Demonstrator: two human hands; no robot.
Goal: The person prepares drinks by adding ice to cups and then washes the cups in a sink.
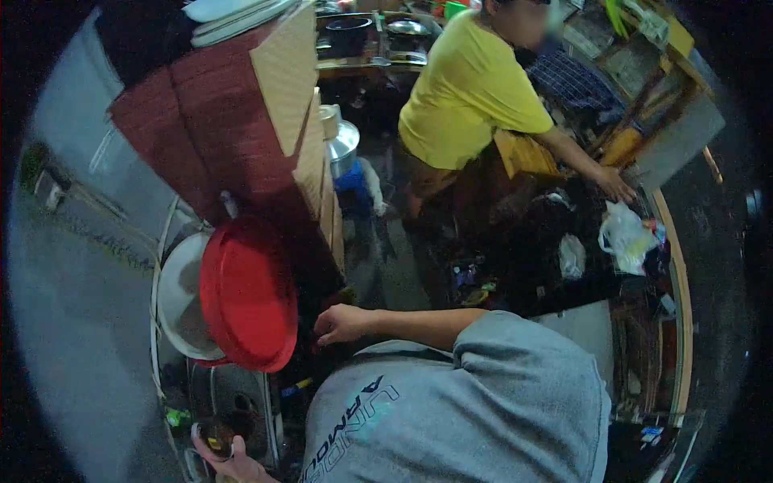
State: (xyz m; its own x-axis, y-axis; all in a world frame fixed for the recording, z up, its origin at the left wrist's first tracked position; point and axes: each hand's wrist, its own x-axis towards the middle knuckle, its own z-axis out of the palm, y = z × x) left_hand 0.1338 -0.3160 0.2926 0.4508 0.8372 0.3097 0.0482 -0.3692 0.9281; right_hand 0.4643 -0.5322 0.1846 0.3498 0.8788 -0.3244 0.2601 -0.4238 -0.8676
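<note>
My left hand (pixel 232 462), low at the left over a metal sink (pixel 266 410), is closed around a small round dark vessel, possibly glass, with a yellow patch inside. My right hand (pixel 343 323) hangs before my grey shirt with its fingers curled; whether it grips anything is unclear. Just left of it, a red plastic basin (pixel 259 296) stands tilted on its side, overlapping a white basin (pixel 181 296) behind it. A blue and yellow item (pixel 296 387) lies between the sink and my shirt. A bright green item (pixel 177 416) rests at the sink's outer edge.
A dark red cabinet (pixel 211 121) with stacked white items (pixel 235 18) on top rises beyond the basins. Across the floor, a person in a yellow shirt (pixel 477 96) reaches toward a white plastic bag (pixel 628 235) on a dark surface. A metal pot (pixel 344 142) stands by the cabinet.
</note>
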